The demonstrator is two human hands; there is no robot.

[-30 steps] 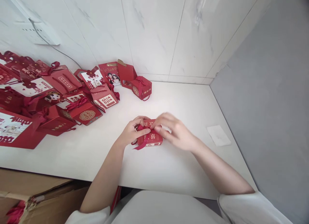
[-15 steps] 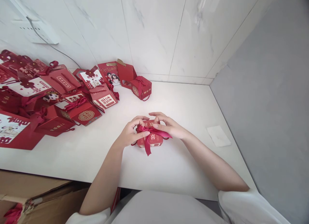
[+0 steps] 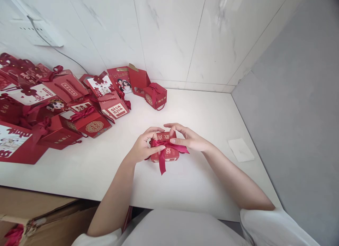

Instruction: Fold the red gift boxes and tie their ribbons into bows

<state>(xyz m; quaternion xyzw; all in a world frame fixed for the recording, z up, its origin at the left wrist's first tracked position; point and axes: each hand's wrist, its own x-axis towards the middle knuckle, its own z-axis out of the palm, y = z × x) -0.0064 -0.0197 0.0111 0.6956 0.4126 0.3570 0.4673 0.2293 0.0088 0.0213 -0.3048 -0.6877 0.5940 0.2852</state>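
Pinching is the observed action of both hands at the centre of the white table point(image 3: 201, 112). The small red gift box point(image 3: 169, 155) lies flat on the table directly in front of the person, lid closed, gold characters visible on its top and front face.

Left hand point(image 3: 144, 148): fingers closed on the dark red ribbon point(image 3: 162, 160) at the box's left top edge, where the ribbon gathers into a knot or crossing. Right hand point(image 3: 189, 140): thumb and forefinger closed on the same ribbon at the box's right top edge, remaining fingers arched over the lid.

Condition of the work, as judged: the ribbon is already wrapped over the box and crossed on top. No finished bow with two loops is visible. One loose tail hangs down over the front face onto the table; a second runs out to the right under the right hand. The tie therefore appears partly made, with shaping of the loops and tightening outstanding.

Surroundings: a tied red box point(image 3: 155, 95) with a complete bow stands near the back wall. A pile of red gift boxes point(image 3: 79, 112), many ribboned, occupies the left side, well apart from the hands. A white paper slip point(image 3: 240, 150) lies to the right.
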